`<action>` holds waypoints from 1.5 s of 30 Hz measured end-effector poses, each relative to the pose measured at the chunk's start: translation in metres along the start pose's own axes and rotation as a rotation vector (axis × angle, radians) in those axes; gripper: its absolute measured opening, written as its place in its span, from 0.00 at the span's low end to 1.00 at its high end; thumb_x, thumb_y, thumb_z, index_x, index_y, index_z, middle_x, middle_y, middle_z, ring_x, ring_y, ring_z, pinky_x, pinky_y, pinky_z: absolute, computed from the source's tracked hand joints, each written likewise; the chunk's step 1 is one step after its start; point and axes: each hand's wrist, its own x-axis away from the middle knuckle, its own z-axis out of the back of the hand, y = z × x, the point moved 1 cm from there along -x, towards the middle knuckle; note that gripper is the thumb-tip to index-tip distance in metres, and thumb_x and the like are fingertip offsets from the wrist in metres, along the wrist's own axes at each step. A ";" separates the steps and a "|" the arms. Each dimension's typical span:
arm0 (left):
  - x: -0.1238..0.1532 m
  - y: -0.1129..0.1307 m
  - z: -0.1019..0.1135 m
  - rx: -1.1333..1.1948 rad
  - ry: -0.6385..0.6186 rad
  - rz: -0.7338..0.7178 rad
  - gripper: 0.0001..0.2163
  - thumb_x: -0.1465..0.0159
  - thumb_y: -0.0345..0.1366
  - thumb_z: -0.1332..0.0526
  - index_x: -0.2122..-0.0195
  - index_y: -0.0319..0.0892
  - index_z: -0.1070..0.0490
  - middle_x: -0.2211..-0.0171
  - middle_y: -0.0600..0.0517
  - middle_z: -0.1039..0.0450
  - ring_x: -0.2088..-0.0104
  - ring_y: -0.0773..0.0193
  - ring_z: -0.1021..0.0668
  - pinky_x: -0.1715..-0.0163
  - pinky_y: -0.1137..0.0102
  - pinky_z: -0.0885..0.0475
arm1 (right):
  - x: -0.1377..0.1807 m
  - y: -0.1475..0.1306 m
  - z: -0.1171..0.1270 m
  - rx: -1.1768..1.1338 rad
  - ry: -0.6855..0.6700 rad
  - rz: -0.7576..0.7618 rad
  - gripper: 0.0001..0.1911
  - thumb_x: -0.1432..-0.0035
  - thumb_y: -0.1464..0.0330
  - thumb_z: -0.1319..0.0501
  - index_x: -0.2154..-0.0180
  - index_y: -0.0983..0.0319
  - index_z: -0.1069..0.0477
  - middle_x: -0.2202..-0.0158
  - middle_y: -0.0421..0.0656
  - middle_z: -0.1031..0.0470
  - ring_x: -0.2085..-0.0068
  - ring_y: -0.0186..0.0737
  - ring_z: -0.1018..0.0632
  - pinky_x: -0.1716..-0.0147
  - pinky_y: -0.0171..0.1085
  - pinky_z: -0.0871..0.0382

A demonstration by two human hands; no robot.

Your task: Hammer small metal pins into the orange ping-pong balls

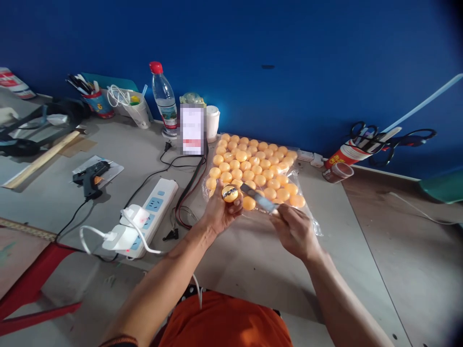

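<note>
My left hand (219, 212) is closed around one orange ball (230, 193) with a dark mark on its face, held just above the table. My right hand (294, 231) grips a knife-like tool (259, 198) whose grey blade points left toward that ball. Right behind both hands lies a clear plastic bag (307, 212) filled with several orange balls (253, 166).
A white power strip (154, 205) with a plugged charger and cables lies left of my hands. A black glue gun (90, 176) is farther left. A water bottle (164, 99), cups and a pen holder stand by the blue wall. A cup with scissors (361, 144) stands at right.
</note>
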 end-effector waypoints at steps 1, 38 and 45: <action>0.001 0.000 -0.001 -0.014 -0.037 -0.028 0.26 0.34 0.59 0.47 0.74 0.39 0.34 0.83 0.55 0.36 0.86 0.74 0.42 0.84 0.77 0.41 | 0.001 0.001 0.003 -0.087 -0.016 -0.075 0.07 0.35 0.68 0.46 0.63 0.63 0.30 0.77 0.38 0.32 0.77 0.33 0.33 0.77 0.33 0.40; 0.009 0.004 -0.015 -0.031 -0.126 -0.079 0.24 0.45 0.27 0.35 0.45 0.42 0.31 0.57 0.46 0.22 0.61 0.61 0.18 0.62 0.71 0.25 | -0.002 0.010 0.009 -0.494 0.014 -0.662 0.15 0.33 0.60 0.48 0.70 0.60 0.36 0.81 0.34 0.39 0.80 0.30 0.38 0.79 0.32 0.42; 0.007 -0.003 -0.013 -0.182 -0.109 -0.119 0.24 0.48 0.27 0.29 0.49 0.43 0.29 0.55 0.49 0.23 0.59 0.60 0.17 0.60 0.69 0.25 | -0.004 0.018 0.011 -0.534 0.110 -0.732 0.14 0.34 0.59 0.47 0.66 0.61 0.32 0.80 0.34 0.39 0.80 0.30 0.38 0.80 0.32 0.43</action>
